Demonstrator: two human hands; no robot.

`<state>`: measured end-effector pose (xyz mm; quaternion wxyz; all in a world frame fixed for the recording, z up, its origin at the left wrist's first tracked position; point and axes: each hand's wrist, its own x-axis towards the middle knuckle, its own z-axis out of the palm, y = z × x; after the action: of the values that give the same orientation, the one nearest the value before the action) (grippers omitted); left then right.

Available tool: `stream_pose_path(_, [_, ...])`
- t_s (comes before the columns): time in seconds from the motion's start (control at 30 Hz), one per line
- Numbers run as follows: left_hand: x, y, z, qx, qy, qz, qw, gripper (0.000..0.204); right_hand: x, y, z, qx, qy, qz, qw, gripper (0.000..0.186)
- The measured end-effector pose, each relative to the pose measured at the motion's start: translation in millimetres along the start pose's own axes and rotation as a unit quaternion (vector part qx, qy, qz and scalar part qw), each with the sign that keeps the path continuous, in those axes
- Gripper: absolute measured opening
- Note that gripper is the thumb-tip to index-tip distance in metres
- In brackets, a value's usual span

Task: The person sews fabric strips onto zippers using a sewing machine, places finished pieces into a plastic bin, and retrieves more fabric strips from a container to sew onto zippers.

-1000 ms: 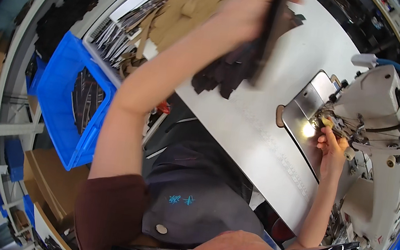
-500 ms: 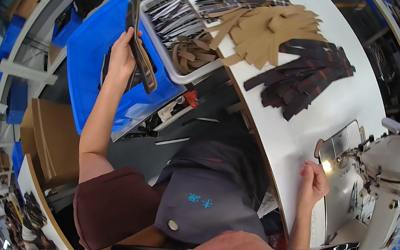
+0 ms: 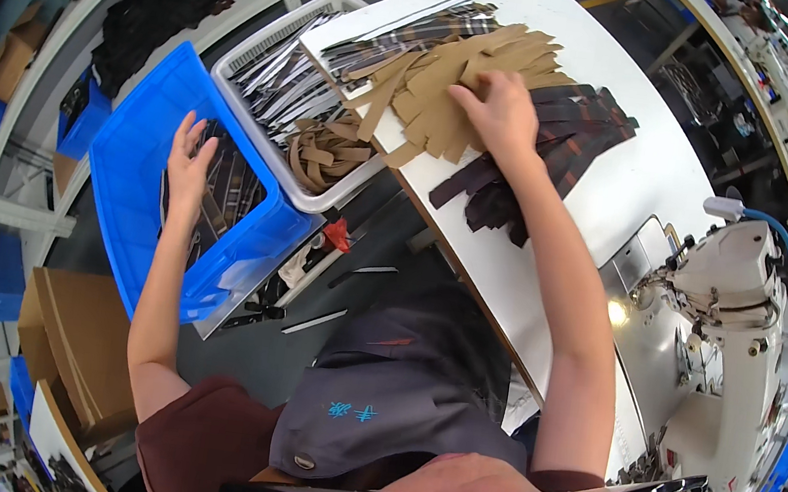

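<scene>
Head view shows the left hand point(image 3: 188, 171), fingers parted, over the blue bin point(image 3: 130, 173) and the right hand point(image 3: 504, 117), thumb spread, at tan strips point(image 3: 431, 94) (likely light, limp, best pinched by one end) on the white table point(image 3: 663, 186).

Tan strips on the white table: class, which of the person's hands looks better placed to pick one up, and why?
Probably the right hand: it is at the tan strips, though contact is unclear. The left hand is farther off, open over the blue bin.
</scene>
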<state>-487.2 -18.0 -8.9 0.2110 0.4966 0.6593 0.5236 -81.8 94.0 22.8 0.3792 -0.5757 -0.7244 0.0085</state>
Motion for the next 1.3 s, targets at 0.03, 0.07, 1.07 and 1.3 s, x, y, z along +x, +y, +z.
stream_pose_path(0.03, [-4.9, 22.6, 17.6, -0.016, -0.042, 0.023, 0.999, 0.058, 4.4, 6.4, 11.3, -0.007, 0.006, 0.009, 1.000, 0.026])
stream_pose_path(0.07, [-11.5, 44.3, 33.8, -0.032, -0.083, 0.047, 0.995, 0.055, 7.3, 13.1, 17.7, 0.051, 0.083, -0.029, 0.995, 0.025])
stream_pose_path(1.07, [-187.5, 221.1, 278.5, -0.132, -0.532, 0.462, 0.698, 0.022, -218.0, 40.8, -220.4, -0.037, -0.199, -0.116, 0.972, 0.013])
stream_pose_path(1.3, [-175.9, 246.7, 331.3, -0.149, -0.733, 0.296, 0.594, 0.025, -239.6, 45.9, -208.9, 0.097, -0.155, -0.124, 0.975, 0.019])
